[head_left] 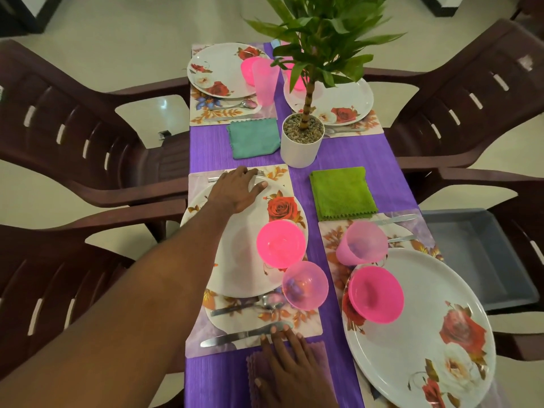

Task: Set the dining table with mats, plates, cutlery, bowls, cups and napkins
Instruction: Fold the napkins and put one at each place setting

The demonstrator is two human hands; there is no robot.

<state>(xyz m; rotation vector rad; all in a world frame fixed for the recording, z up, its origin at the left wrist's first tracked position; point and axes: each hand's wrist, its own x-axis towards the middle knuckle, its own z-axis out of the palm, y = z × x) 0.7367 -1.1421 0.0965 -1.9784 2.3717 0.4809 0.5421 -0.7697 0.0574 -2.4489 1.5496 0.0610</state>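
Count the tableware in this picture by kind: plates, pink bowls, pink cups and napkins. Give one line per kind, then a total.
Plates: 4
Pink bowls: 4
Pink cups: 3
Napkins: 3
Total: 14

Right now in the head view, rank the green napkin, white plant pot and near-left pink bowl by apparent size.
1. green napkin
2. white plant pot and pink bowl: look alike; the bowl is nearer, so unsure.

Two bare hands and forearms were seen beside the near-left plate (pixel 235 260). No sleeve, watch, ring or glove was worn. The left hand (pixel 235 191), at the plate's far rim, was shown with a long bare forearm; the right hand (pixel 290 366), nearer than the plate, showed short, unpainted nails.
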